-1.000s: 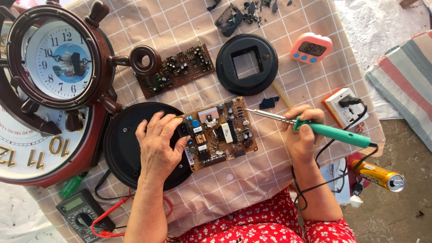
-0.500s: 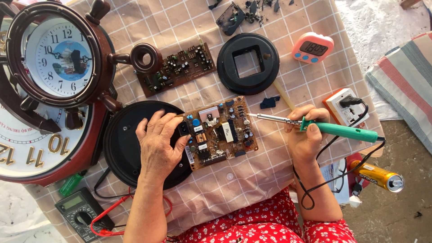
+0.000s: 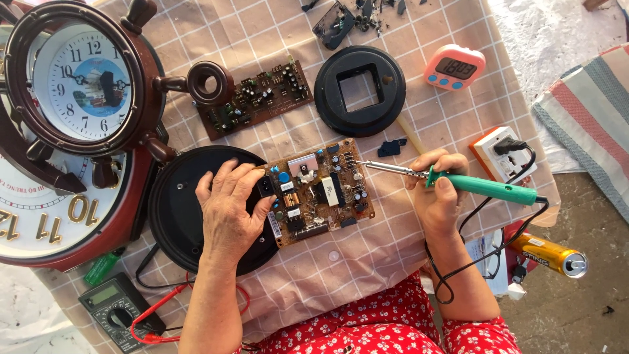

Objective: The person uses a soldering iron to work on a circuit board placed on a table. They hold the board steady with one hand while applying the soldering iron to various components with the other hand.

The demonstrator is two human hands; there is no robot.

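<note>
Since a second ago the soldering iron (image 3: 458, 183) has dipped lower, its tip now at the right edge of the brown circuit board (image 3: 320, 191); the right hand (image 3: 438, 196) stays closed around its green handle. Largest nearby, a ship-wheel wall clock (image 3: 78, 85) crowds the checked surface (image 3: 196, 33) on the left. A black round cover (image 3: 180, 210) lies under the left hand (image 3: 229, 210), whose spread fingers press the board's left end. Beyond lie a second board (image 3: 255, 98), a black ring frame (image 3: 359, 90) and a pink timer (image 3: 454, 67).

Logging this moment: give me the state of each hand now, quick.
Left hand: open, fingers resting on the circuit board, gripping nothing.
Right hand: closed around the green-handled soldering iron.
</note>
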